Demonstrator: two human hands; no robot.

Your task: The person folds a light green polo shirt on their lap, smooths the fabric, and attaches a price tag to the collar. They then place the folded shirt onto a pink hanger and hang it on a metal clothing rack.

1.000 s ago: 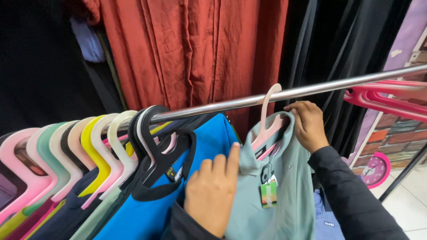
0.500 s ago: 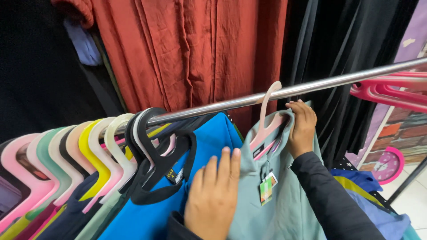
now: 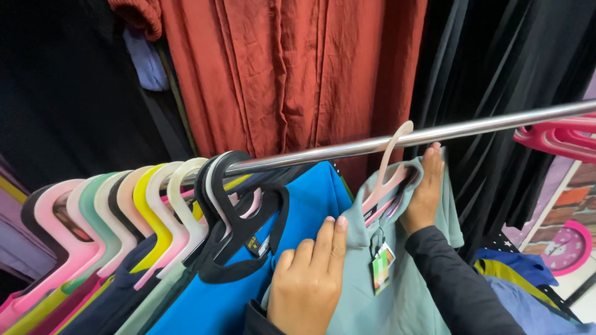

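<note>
while right hand (image 3: 425, 189) pinches the grey-green shirt (image 3: 403, 273) shoulder and left hand (image 3: 309, 279) lies flat, fingers together, i'd judge we're mid-hang; next, release once the pink hanger (image 3: 388, 170) settles on the rail (image 3: 397, 139).

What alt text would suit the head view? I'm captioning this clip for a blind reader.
A person's right hand grips the shoulder of a grey-green shirt on a pale pink hanger hooked over a metal rail, while the left hand rests flat against its front. Left of it hang a blue shirt and a row of coloured hangers.
</note>
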